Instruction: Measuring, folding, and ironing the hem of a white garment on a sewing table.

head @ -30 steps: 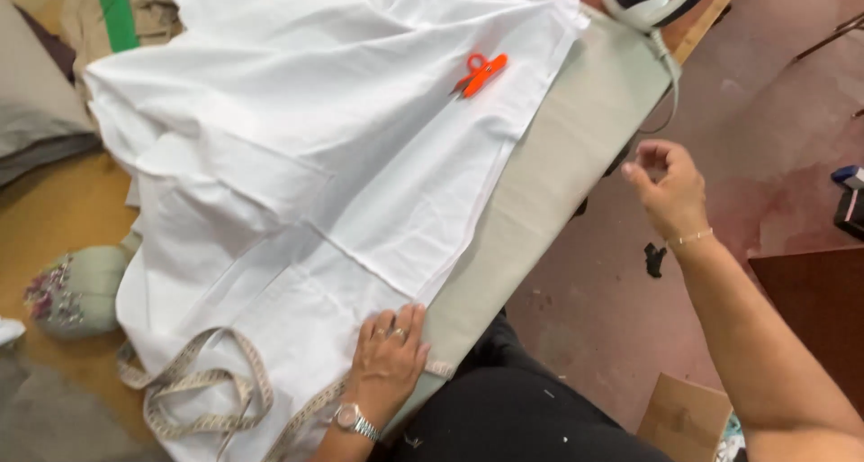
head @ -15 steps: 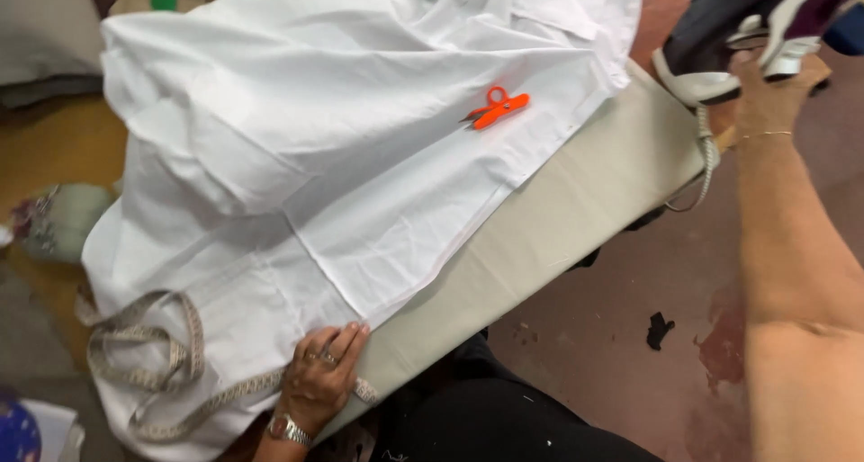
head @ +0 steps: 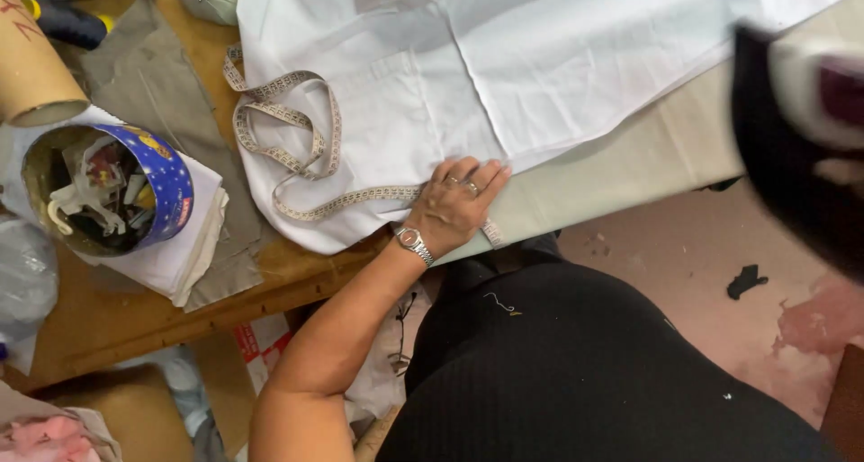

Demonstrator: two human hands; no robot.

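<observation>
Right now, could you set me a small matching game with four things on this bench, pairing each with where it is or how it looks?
Things:
1. left hand
2. measuring tape
3. round tin
4. cardboard tube

Descriptions:
A. blue outside, full of scraps
B. flat on the white cloth's edge, wearing a watch
C. brown, at the far left edge
D. looped across the white cloth

Pairs: 1-B, 2-D, 3-A, 4-C

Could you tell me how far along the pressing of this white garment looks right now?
Done: the white fabric is spread over the padded board. In hand: the left hand lies flat on its lower edge, next to the measuring tape, while a blurred dark iron sits at the right edge; the right hand is not visible. Left: the iron is not yet on the cloth.
</observation>
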